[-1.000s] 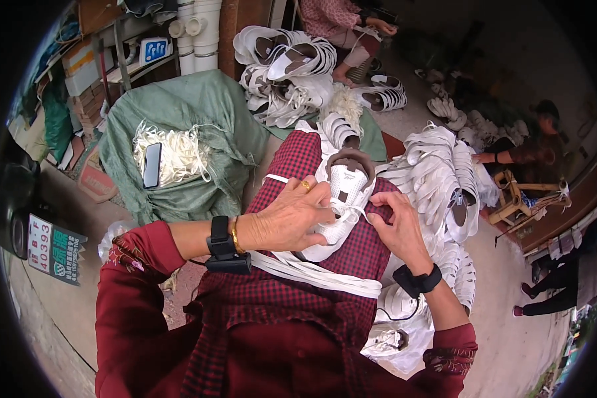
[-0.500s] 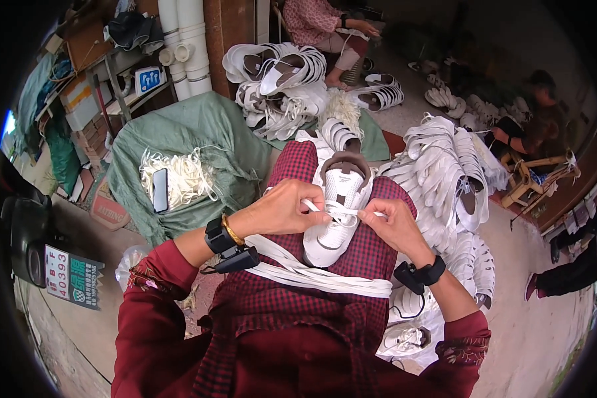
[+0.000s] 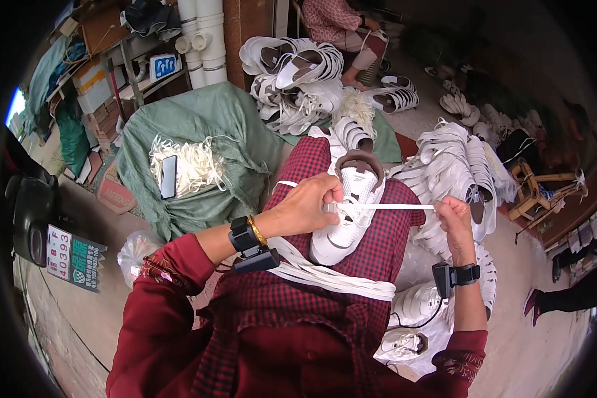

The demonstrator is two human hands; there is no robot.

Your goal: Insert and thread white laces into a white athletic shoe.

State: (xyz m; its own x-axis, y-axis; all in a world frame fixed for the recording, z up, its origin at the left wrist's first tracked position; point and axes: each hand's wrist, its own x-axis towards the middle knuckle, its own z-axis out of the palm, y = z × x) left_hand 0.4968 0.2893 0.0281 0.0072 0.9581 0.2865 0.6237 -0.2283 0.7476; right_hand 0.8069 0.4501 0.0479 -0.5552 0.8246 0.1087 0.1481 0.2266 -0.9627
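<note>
Centre frame, the left hand (image 3: 308, 207) pins the white sneaker (image 3: 347, 209) on the lap, fingers pinching its eyelets, while the right hand (image 3: 455, 217), fist closed on the white lace (image 3: 395, 206), draws it taut rightward.

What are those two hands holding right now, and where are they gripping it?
The right hand grips the free end of a white shoelace, drawn straight out sideways. The left hand pinches the same lace at the eyelets of the white sneaker on the lap.

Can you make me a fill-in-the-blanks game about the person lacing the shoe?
1. The white sneaker rests on the person's ____.
2. The right hand pulls a white ____ out to the side.
3. The left hand presses on the ____.
4. A dark phone lies on a ____ sack.

Missing words: lap; shoelace; sneaker; green
</note>
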